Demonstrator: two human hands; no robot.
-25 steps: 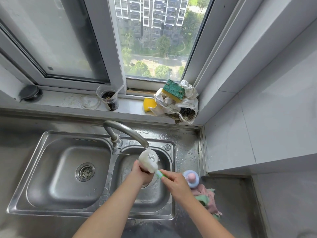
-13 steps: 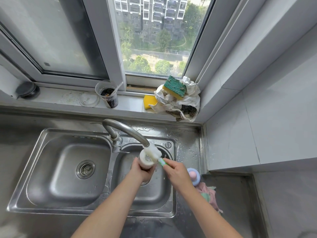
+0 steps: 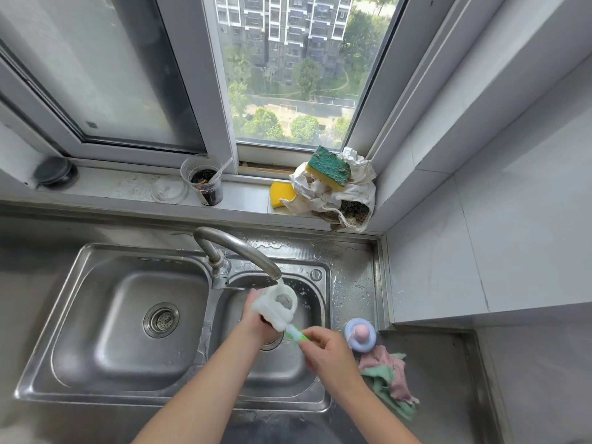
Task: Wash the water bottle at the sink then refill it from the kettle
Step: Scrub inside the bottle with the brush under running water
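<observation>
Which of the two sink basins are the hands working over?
The right basin, under the faucet spout; the left basin has no hand over it.

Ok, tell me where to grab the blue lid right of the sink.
Pinch the pink knob on top of the blue lid, coming down from above. The lid sits flat on the counter, knob up; the right hand and the cloth crowd its sides.
</observation>
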